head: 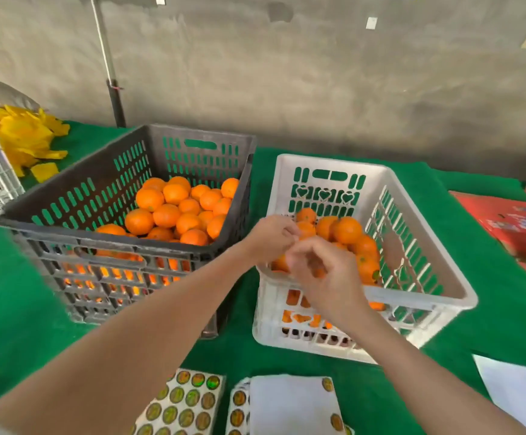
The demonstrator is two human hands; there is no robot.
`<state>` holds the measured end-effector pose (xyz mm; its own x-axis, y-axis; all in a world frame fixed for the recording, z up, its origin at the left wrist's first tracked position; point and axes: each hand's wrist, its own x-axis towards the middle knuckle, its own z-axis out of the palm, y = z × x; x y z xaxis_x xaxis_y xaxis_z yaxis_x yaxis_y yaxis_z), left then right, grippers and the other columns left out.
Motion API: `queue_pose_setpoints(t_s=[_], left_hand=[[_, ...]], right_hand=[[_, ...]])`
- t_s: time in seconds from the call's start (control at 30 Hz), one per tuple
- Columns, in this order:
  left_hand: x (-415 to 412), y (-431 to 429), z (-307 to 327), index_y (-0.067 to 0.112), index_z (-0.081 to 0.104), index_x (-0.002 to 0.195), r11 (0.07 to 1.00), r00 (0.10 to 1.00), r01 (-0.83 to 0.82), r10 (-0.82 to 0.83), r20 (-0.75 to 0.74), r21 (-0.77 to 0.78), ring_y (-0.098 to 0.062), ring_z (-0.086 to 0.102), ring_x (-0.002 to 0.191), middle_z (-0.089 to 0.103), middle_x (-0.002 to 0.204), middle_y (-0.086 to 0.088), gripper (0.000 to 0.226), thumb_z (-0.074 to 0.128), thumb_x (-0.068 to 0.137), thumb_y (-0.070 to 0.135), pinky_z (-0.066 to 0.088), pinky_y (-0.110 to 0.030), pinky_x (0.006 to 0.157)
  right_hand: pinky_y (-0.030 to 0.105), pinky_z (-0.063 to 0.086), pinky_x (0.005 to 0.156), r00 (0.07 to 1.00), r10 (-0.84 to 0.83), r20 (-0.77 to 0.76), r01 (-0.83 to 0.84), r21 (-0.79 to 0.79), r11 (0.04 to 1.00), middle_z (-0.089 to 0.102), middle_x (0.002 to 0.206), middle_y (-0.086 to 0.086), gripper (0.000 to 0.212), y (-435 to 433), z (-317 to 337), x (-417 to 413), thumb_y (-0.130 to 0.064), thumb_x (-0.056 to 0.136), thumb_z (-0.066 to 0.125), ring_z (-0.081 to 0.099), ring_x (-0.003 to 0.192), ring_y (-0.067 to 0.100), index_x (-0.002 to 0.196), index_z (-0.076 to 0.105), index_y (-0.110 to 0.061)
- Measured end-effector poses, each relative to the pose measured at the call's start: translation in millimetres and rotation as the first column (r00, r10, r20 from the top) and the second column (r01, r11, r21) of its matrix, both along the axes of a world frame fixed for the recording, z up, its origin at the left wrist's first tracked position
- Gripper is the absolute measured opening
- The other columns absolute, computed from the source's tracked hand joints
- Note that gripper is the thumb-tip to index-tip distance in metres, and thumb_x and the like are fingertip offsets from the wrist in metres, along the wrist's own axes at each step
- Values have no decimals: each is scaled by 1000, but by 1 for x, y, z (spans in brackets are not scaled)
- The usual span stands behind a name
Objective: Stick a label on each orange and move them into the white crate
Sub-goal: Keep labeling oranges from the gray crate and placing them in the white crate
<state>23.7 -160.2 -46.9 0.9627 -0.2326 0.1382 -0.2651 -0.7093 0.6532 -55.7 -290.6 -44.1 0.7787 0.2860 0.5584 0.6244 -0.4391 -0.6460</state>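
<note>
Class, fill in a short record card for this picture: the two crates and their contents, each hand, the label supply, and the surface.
Black crate: on the left; holds an orange heap.
White crate: on the right; partly filled with oranges.
Left hand: over the white crate's near left corner, fingers curled; grip too blurred to tell.
Right hand: beside the left hand, fingers curled; grip too blurred to tell.
Label sheets: at the near edge, in front of the crates.
Surface: green cloth.
</note>
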Motion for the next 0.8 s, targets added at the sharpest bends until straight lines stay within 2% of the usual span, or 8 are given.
queue_pose_setpoints(t_s=[0.1, 0.23, 0.33, 0.4, 0.5, 0.6, 0.7, 0.8], left_hand=[[-25, 8, -3, 2, 71, 103, 992, 999, -1, -3, -33, -127, -23, 61, 105, 69, 108, -10, 26, 50, 89, -1, 40, -19, 87], [-70, 21, -13, 3, 70, 101, 962, 999, -32, 42, 29, -270, -18, 63, 97, 66, 94, -2, 26, 48, 91, -4, 49, -29, 91], [-102, 31, -21, 7, 69, 100, 913, 960, -116, 204, 193, -391, -7, 63, 90, 65, 93, 5, 20, 53, 92, -2, 48, -12, 82], [-120, 37, -31, 9, 69, 102, 887, 939, -174, 281, 201, -427, -1, 62, 89, 66, 93, 9, 20, 54, 92, 0, 47, -6, 79], [-137, 44, -56, 13, 69, 101, 888, 953, -245, 295, 74, -389, 1, 62, 86, 65, 89, 14, 21, 55, 92, 0, 46, -4, 76], [-148, 46, -82, 20, 65, 103, 876, 936, -336, 269, -227, -347, -5, 63, 89, 66, 92, 11, 19, 60, 90, 7, 51, -14, 81], [-153, 37, -107, 21, 57, 112, 891, 795, -375, 167, -584, -255, -16, 61, 100, 65, 106, 3, 29, 69, 86, 20, 49, -28, 89], [-160, 25, -120, 8, 66, 92, 867, 686, -429, 130, -716, -253, -13, 67, 73, 70, 78, -1, 9, 68, 86, 14, 58, -32, 79]], right_hand=[[26, 48, 64, 920, 148, -364, -264, -293, 919, 67, 83, 6, 23, -5, -54, -38, -25, 90, 58, 59, 72, 10, 86, 69, -5], [28, 32, 105, 821, -102, -562, -394, -686, 612, 49, 136, 8, 51, -8, -118, -44, -42, 93, 53, 40, 127, 20, 132, 51, -9], [36, 40, 94, 819, -236, -523, -383, -805, 453, 50, 121, 11, 66, -4, -137, -40, -59, 81, 60, 45, 116, 29, 118, 55, -5], [33, 38, 83, 820, -277, -500, -359, -828, 430, 49, 103, 7, 58, -2, -144, -41, -60, 73, 65, 49, 107, 29, 96, 54, -8], [35, 39, 83, 833, -303, -463, -307, -842, 443, 50, 104, 7, 55, -5, -148, -45, -55, 75, 67, 51, 106, 29, 102, 53, -9], [34, 41, 83, 887, -261, -381, -185, -811, 555, 55, 106, 8, 34, -9, -143, -47, -43, 87, 60, 54, 102, 28, 98, 52, -11], [30, 35, 68, 866, -203, -457, -125, -591, 797, 48, 79, -2, 31, -14, -130, -46, -32, 91, 59, 50, 81, 20, 70, 39, -21], [31, 36, 74, 863, -186, -470, -56, -455, 889, 54, 88, 0, 22, -21, -115, -44, -28, 90, 62, 49, 85, 18, 78, 47, -17]])
